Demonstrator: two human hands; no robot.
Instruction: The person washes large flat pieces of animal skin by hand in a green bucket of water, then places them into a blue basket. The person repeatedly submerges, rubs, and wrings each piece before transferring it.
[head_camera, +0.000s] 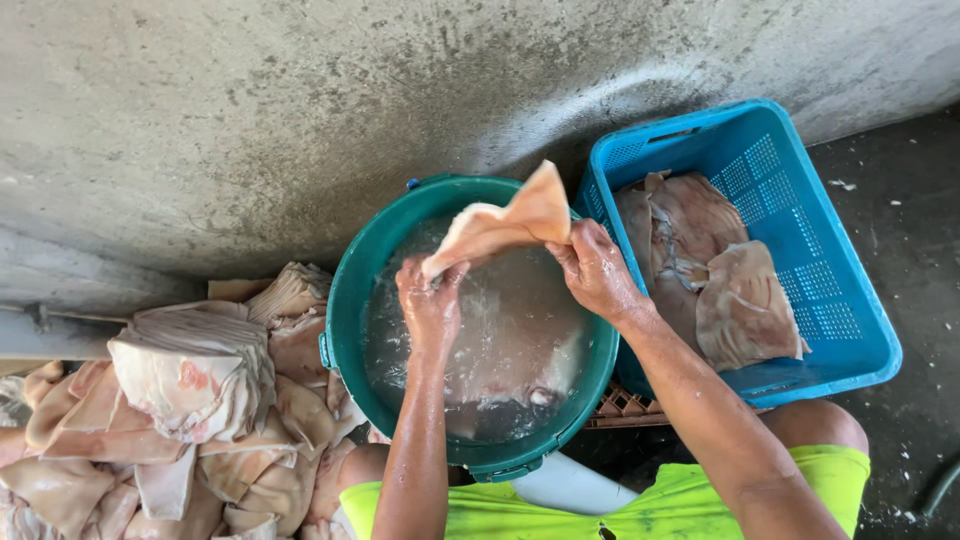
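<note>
Wall: bare grey concrete behind, dark floor to the right.
Pile (190, 400): pale skins heaped to the left.
Crate (850, 330): blue, holds more skins.
Tub (345, 300): green, full of water.
Skin (500, 225): above the tub, wet, limp, likely slippery; best gripped at the edges.
Hands: left hand (430, 300) and right hand (595, 270) both closed on the skin's edges.

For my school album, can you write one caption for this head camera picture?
Two wet hands, left and right, hold a pale skin piece over a green tub beside a blue crate.
</note>
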